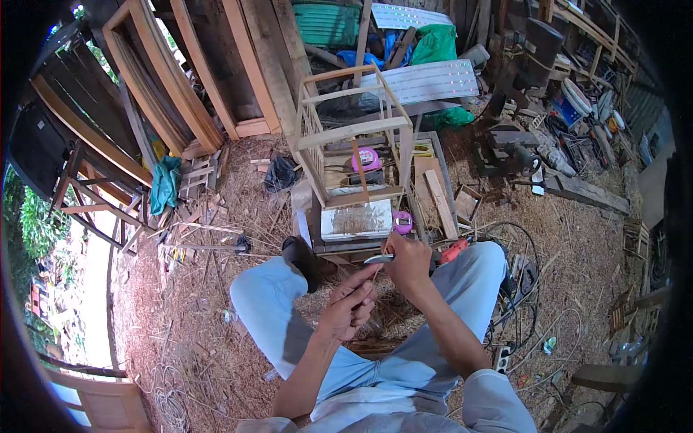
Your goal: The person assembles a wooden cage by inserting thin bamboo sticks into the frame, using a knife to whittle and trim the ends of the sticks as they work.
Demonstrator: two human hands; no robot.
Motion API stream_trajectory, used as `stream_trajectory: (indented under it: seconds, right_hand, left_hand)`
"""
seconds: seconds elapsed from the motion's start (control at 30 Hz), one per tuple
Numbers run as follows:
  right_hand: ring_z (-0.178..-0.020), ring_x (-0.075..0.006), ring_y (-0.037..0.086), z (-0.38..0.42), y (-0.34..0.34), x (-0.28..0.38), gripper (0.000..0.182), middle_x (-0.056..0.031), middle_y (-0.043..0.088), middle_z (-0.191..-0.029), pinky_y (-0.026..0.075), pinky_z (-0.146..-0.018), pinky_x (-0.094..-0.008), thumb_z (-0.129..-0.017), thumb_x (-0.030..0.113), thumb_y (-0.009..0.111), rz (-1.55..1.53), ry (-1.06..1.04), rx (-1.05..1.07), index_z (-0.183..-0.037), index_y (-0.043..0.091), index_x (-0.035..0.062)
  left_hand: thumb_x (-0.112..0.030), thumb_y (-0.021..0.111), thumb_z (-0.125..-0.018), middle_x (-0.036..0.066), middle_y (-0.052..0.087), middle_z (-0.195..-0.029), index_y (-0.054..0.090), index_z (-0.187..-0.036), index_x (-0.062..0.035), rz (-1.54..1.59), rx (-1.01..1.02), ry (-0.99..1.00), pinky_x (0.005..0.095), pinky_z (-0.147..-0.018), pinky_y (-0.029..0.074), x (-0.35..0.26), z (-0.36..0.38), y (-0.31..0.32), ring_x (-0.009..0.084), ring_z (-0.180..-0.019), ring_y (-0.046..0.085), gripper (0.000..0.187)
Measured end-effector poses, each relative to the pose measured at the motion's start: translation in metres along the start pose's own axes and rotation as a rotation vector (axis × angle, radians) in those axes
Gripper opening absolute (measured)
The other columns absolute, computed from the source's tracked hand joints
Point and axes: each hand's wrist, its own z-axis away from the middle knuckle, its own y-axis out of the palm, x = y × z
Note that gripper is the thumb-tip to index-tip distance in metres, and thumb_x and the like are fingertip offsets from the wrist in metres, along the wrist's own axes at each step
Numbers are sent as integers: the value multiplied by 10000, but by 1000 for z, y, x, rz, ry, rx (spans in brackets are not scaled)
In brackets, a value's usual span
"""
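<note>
"Workshop floor (209,310) strewn with wood shavings; a person sits with bent knees (267,285) wide apart. Where are the hands?"

"Close together, between the knees. The right hand (408,260) is clasped around a small silvery metal piece (378,258), perhaps a blade, which juts out towards the left hand. The left hand (349,309), just below it, is loosely curled, with its foremost fingertip at or very near the metal. Whether those fingers pinch anything is too small to tell."

"And beyond them?"

"Just ahead of the hands, a low tabletop (339,247) bears a bare wooden frame (354,133), a pale board (338,224) and two pink tape measures. The nearer tape measure (402,221) is just past the right hand; the farther tape measure (367,159) shows through the frame."

"Which step is this?"

"Close handwork with the metal piece, I judge; its exact purpose is unclear. The next move calls for a steady right hand, and left fingertips clear of any sharp edge."
</note>
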Motion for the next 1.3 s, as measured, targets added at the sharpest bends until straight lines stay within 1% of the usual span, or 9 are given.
stream_trajectory:
  seconds: [0.07,0.13,0.2,0.4,0.67,0.93,1.07,1.23,1.3]
  right_hand:
    - [-558,-319,610,-4,11,-15,132,-141,595,-588,475,-525,-414,-662,167,684,171,116,-80,-641,576,94]
    - [-562,-328,609,-19,-6,-23,136,-146,595,-585,477,-532,-417,-670,161,684,123,141,-155,-636,580,80]
    - [-565,-337,608,-20,-9,-26,142,-152,594,-583,479,-539,-421,-678,155,684,75,172,-224,-630,584,67]
    - [-610,-326,610,8,6,-4,189,-135,602,-640,462,-548,-400,-626,145,730,-167,-61,63,-693,562,90]
    - [-609,-291,630,13,14,1,147,-119,622,-665,468,-528,-407,-653,122,652,-5,-206,142,-758,561,73]
    - [-553,-288,607,24,30,-7,207,-109,592,-616,462,-509,-403,-661,207,684,51,-269,96,-713,546,62]
    - [-548,-298,602,21,33,-10,212,-111,588,-604,459,-512,-407,-658,214,687,-9,-205,27,-710,550,60]
    - [-540,-305,595,25,31,-8,242,-101,578,-585,459,-520,-413,-641,238,705,-8,-375,155,-692,542,66]
    - [-538,-300,595,23,29,-4,223,-100,576,-582,458,-518,-411,-647,226,697,-4,-326,150,-697,547,68]
  left_hand:
    - [-148,501,-929,-19,400,-715,444,-1309,-122,8,8,-15,161,-361,171,2,5,-4,12,-443,259,386]
    - [-131,509,-915,-11,381,-696,401,-1336,-112,5,49,-147,158,-354,201,11,11,-14,32,-452,290,435]
    - [-121,507,-912,-8,379,-691,396,-1338,-112,28,58,-125,157,-355,208,13,9,-16,35,-456,296,440]
    - [-115,451,-936,-8,421,-711,398,-1310,-106,-43,33,-6,159,-362,232,-1,4,-4,26,-461,317,378]
    - [-144,478,-936,6,457,-777,449,-1174,-108,-280,-100,102,159,-382,258,-10,-6,7,30,-487,354,242]
    - [-123,458,-939,-2,397,-728,373,-1375,-174,-213,-22,87,174,-388,213,-1,-2,1,35,-463,271,447]
    - [-107,444,-937,-12,362,-696,352,-1390,-186,-36,15,25,174,-382,202,-1,-1,3,34,-461,264,469]
    - [-86,425,-930,-25,338,-678,378,-1377,-191,60,25,32,167,-370,185,-1,0,4,31,-454,254,461]
    - [-84,421,-931,-27,335,-678,382,-1375,-191,16,-3,36,164,-371,185,-3,2,6,31,-453,252,459]
